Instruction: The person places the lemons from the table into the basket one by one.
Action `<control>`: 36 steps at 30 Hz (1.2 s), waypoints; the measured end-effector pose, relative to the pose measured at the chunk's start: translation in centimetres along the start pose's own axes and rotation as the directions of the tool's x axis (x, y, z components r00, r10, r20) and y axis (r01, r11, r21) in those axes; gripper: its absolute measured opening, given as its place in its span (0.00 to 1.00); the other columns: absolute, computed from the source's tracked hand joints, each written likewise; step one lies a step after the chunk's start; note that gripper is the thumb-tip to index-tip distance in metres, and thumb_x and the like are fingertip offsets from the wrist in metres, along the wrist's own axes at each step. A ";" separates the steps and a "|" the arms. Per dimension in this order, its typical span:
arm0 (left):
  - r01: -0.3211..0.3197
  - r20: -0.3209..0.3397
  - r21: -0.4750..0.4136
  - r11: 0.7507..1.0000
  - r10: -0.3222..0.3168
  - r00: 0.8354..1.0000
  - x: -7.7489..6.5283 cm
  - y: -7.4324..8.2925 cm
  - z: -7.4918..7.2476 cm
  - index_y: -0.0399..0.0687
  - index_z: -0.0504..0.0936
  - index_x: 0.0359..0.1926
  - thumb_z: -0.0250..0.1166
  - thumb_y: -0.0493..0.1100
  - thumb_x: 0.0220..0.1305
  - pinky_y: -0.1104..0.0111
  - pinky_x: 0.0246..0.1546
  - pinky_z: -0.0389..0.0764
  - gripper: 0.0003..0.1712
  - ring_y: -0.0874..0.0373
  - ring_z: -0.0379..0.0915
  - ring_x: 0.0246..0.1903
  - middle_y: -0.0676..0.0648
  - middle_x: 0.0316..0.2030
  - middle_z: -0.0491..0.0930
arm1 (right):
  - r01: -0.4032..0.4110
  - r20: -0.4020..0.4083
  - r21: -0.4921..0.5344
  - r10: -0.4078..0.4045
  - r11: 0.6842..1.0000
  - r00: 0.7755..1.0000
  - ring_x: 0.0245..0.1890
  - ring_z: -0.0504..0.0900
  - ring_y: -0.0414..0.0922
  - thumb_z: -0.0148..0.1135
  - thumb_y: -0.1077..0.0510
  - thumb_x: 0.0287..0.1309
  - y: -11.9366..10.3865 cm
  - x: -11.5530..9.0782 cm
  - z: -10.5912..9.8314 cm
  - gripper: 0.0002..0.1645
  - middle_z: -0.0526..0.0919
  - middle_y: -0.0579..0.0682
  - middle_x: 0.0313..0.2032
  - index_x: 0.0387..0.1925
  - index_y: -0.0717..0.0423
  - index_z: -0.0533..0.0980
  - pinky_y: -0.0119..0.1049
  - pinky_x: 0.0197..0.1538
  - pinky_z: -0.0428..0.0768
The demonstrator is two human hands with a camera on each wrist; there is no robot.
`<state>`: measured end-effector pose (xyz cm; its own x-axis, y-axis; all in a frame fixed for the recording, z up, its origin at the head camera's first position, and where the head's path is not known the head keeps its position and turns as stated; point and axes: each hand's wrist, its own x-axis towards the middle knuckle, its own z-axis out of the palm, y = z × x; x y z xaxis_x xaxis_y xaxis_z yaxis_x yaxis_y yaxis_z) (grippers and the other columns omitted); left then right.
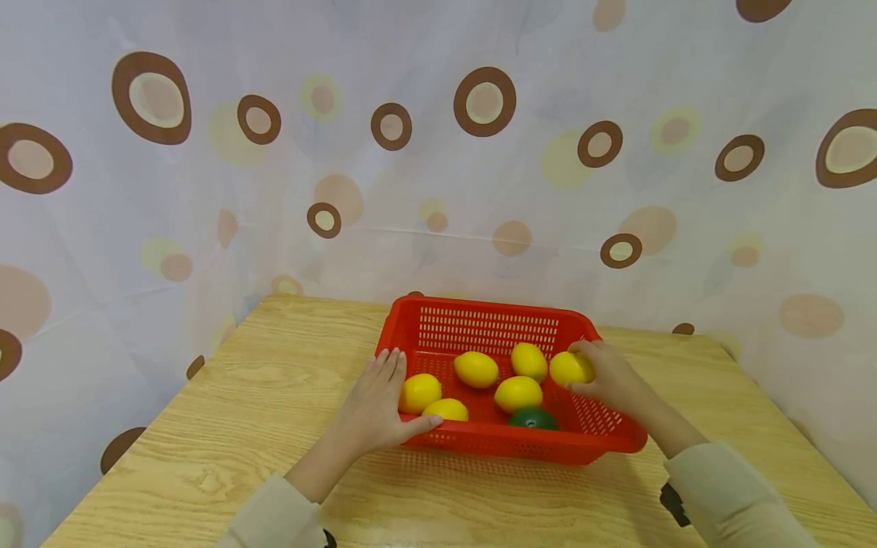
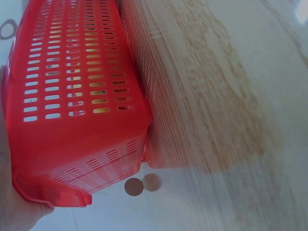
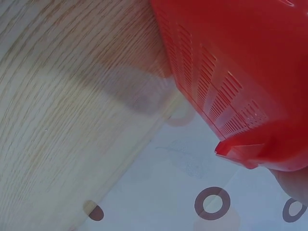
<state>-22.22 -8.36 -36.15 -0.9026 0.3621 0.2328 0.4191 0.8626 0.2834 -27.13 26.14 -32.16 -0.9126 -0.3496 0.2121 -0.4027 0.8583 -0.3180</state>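
Note:
A red plastic basket (image 1: 507,438) with slotted walls holds several yellow lemons (image 1: 476,369) and one dark green, rounded fruit (image 1: 534,418) near its front wall. My right hand (image 1: 606,377) reaches over the basket's right side and grips a lemon (image 1: 570,368) between thumb and fingers. At the front left corner, my left hand (image 1: 373,407) rests on the rim with its fingers extended and the thumb along the front edge. Two lemons (image 1: 420,393) lie just inside that corner. The left wrist view shows the basket's slotted outer wall (image 2: 72,62) close up.
The basket stands on a light wood-grain table (image 1: 274,380), toward its back edge. Behind and on both sides hangs a pale curtain (image 1: 425,175) printed with brown rings and soft dots.

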 end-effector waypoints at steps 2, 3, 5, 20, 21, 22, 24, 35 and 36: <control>-0.002 -0.005 -0.006 1.000 0.002 1.000 0.0 0.0 0.0 0.30 0.53 0.68 0.52 0.71 0.55 0.53 0.71 0.48 0.56 0.41 0.45 0.70 0.34 0.69 0.53 | -0.002 0.015 -0.003 0.002 1.000 1.000 0.36 0.72 0.50 0.69 0.61 0.44 0.0 0.0 0.1 0.28 0.76 0.61 0.39 0.47 0.69 0.71 0.46 0.39 0.79; 0.000 -0.003 -0.005 1.000 0.000 1.000 0.0 0.0 0.0 0.30 0.53 0.68 0.52 0.71 0.55 0.53 0.71 0.48 0.56 0.41 0.44 0.71 0.34 0.69 0.52 | 0.000 0.018 -0.007 0.000 1.000 1.000 0.36 0.72 0.51 0.69 0.61 0.44 0.1 0.0 0.1 0.27 0.76 0.61 0.39 0.47 0.69 0.71 0.47 0.40 0.79; 0.000 -0.004 -0.008 1.000 0.000 1.000 0.1 0.0 0.0 0.30 0.53 0.68 0.52 0.71 0.55 0.53 0.71 0.48 0.56 0.41 0.44 0.71 0.34 0.69 0.52 | 0.012 0.007 -0.019 -0.012 1.000 1.000 0.36 0.73 0.52 0.68 0.62 0.45 0.1 0.0 0.1 0.24 0.77 0.62 0.38 0.45 0.70 0.72 0.49 0.41 0.79; 0.012 -0.002 -0.001 1.000 -0.012 1.000 0.2 0.0 0.2 0.30 0.53 0.68 0.52 0.72 0.56 0.53 0.71 0.48 0.56 0.41 0.45 0.70 0.34 0.69 0.53 | 0.039 -0.101 0.006 -0.038 0.999 0.994 0.41 0.78 0.60 0.62 0.65 0.52 0.0 -0.3 -0.3 0.14 0.80 0.65 0.39 0.40 0.71 0.76 0.56 0.47 0.78; 0.009 -0.002 0.000 1.000 -0.009 1.000 0.2 0.0 0.2 0.30 0.53 0.68 0.52 0.71 0.56 0.53 0.71 0.48 0.56 0.41 0.45 0.70 0.34 0.69 0.53 | 0.033 -0.115 0.012 -0.032 0.999 0.993 0.42 0.77 0.61 0.62 0.65 0.52 0.1 -0.4 -0.2 0.14 0.80 0.65 0.40 0.41 0.71 0.76 0.57 0.48 0.78; 0.007 -0.002 0.001 1.000 -0.007 1.000 0.2 0.0 0.2 0.30 0.53 0.68 0.52 0.71 0.56 0.53 0.71 0.48 0.56 0.41 0.45 0.70 0.34 0.69 0.53 | 0.029 -0.129 0.014 -0.027 0.999 0.991 0.43 0.77 0.61 0.62 0.65 0.53 0.2 -0.5 -0.2 0.14 0.80 0.66 0.41 0.41 0.71 0.76 0.58 0.48 0.77; 0.004 -0.002 0.003 1.000 -0.004 1.000 0.2 0.0 0.2 0.30 0.53 0.68 0.52 0.71 0.56 0.53 0.71 0.48 0.56 0.40 0.45 0.70 0.34 0.69 0.53 | 0.025 -0.163 0.018 -0.022 1.000 0.986 0.45 0.76 0.62 0.61 0.65 0.53 0.3 -0.7 -0.1 0.14 0.80 0.66 0.42 0.42 0.70 0.76 0.59 0.49 0.76; -0.005 -0.018 -0.041 0.999 0.005 1.000 0.1 -0.1 0.2 0.31 0.53 0.68 0.54 0.70 0.56 0.53 0.71 0.46 0.55 0.40 0.44 0.70 0.35 0.69 0.53 | 0.056 -0.337 0.047 -0.037 0.997 0.941 0.49 0.72 0.64 0.61 0.66 0.53 1.2 -1.9 0.6 0.20 0.77 0.69 0.46 0.48 0.73 0.72 0.64 0.52 0.71; -0.007 -0.023 -0.050 0.999 0.005 1.000 0.1 -0.2 0.2 0.31 0.53 0.68 0.54 0.70 0.56 0.53 0.71 0.46 0.55 0.40 0.44 0.70 0.35 0.69 0.53 | 0.059 -0.350 0.047 -0.039 0.997 0.936 0.50 0.71 0.64 0.61 0.66 0.52 1.2 -2.0 0.7 0.22 0.76 0.70 0.47 0.49 0.73 0.71 0.64 0.52 0.70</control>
<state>-22.40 -8.43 -36.38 -0.8978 0.3584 0.2559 0.4294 0.8416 0.3277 -25.82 27.62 -33.57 -0.8137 -0.2295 0.5341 -0.4592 0.8172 -0.3483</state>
